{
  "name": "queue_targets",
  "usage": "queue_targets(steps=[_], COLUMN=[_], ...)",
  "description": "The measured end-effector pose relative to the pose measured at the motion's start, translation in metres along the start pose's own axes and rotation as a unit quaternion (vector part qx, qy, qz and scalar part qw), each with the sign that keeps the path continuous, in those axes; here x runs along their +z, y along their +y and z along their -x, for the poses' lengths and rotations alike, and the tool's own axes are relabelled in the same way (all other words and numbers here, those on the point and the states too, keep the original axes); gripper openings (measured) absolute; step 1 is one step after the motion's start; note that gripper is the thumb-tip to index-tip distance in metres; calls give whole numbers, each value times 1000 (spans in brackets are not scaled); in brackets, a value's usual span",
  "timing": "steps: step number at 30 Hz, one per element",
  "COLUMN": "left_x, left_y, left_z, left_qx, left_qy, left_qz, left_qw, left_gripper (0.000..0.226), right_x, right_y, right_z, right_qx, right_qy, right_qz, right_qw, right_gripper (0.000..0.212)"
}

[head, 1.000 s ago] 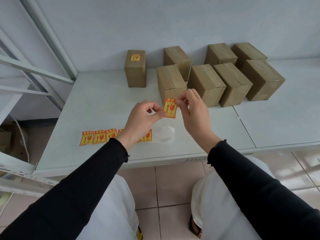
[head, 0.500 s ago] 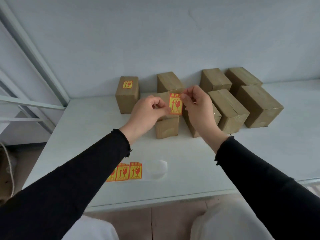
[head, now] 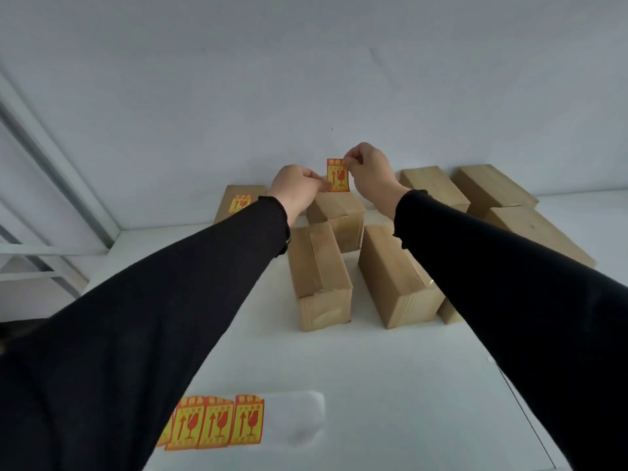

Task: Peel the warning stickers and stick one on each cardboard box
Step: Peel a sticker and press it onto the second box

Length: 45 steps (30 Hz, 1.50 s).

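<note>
You held one peeled warning sticker [head: 338,175] up between both hands, above the far box [head: 336,212]: your left hand [head: 296,188] had its fingers pinched on the sticker's lower left edge, your right hand [head: 368,171] pinched its top right corner. Your sleeves [head: 190,300] crossed over the near boxes [head: 317,266] and hid part of the sticker strip [head: 217,423] on the near surface [head: 390,385]. At far left stood a box already labelled [head: 239,202]; more plain boxes [head: 492,188] stood at far right.
</note>
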State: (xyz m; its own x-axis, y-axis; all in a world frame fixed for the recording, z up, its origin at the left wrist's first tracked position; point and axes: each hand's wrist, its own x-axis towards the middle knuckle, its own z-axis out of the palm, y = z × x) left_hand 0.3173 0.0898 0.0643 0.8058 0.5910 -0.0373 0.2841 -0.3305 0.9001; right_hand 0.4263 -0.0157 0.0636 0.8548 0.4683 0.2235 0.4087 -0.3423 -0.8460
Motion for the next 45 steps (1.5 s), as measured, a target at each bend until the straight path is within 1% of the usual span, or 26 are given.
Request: queue_targets(steps=[2, 5, 7, 12, 16, 21, 26, 29, 31, 35, 38, 40, 43, 45], left_x=[2, 6, 9, 19, 23, 25, 27, 25, 24, 22, 19, 17, 14, 11], left_y=[-6, -14, -20, -30, -32, -32, -29, -31, -34, -38, -40, -39, -37, -37], left_z=[-11, -19, -24, -31, -33, -32, -31, -32, -32, -31, -33, -33, -32, -33], left_qx=[-13, -23, -21, -15, -8, 1, 17, 13, 14, 23, 26, 30, 34, 28], left_qy=[-1, -7, -6, -3, -4, -2, 19, 25, 24, 11, 1, 8, 17, 7], left_qz=[-13, -37, -49, -57, -68, -117, -189, -171, -156, -172, -198, -227, -267, -269], left_qw=[1000, 999, 999, 998, 998, 993, 982, 985, 987, 985, 980, 973, 963, 963], left_gripper=[21, 7, 10, 6, 8, 18, 17, 25, 32, 49, 51, 51, 48, 46], right_x=[8, 17, 23, 30, 31, 34, 38, 41, 42, 44, 47, 47, 35, 21], right_y=[7, 17, 23, 38, 42, 44, 45, 45, 45, 41, 41, 42, 40, 38], right_z=[-8, -16, -21, -27, -29, -29, -29, -31, -33, -39, -40, -40, -40, -39], right_qx=[0, -8, -6, -7, -13, -24, -29, -22, -10, 31, 64, 69, 66, 72], right_qy=[-17, -17, -15, -17, -21, -19, -16, -15, -10, -4, -1, -1, -35, -105], right_qz=[24, 45, 53, 94, 116, 135, 149, 158, 161, 147, 117, 101, 85, 50], right_qw=[1000, 999, 998, 995, 993, 990, 988, 987, 987, 989, 991, 992, 994, 991], right_gripper=[6, 8, 8, 11, 13, 14, 11, 11, 13, 18, 18, 16, 15, 19])
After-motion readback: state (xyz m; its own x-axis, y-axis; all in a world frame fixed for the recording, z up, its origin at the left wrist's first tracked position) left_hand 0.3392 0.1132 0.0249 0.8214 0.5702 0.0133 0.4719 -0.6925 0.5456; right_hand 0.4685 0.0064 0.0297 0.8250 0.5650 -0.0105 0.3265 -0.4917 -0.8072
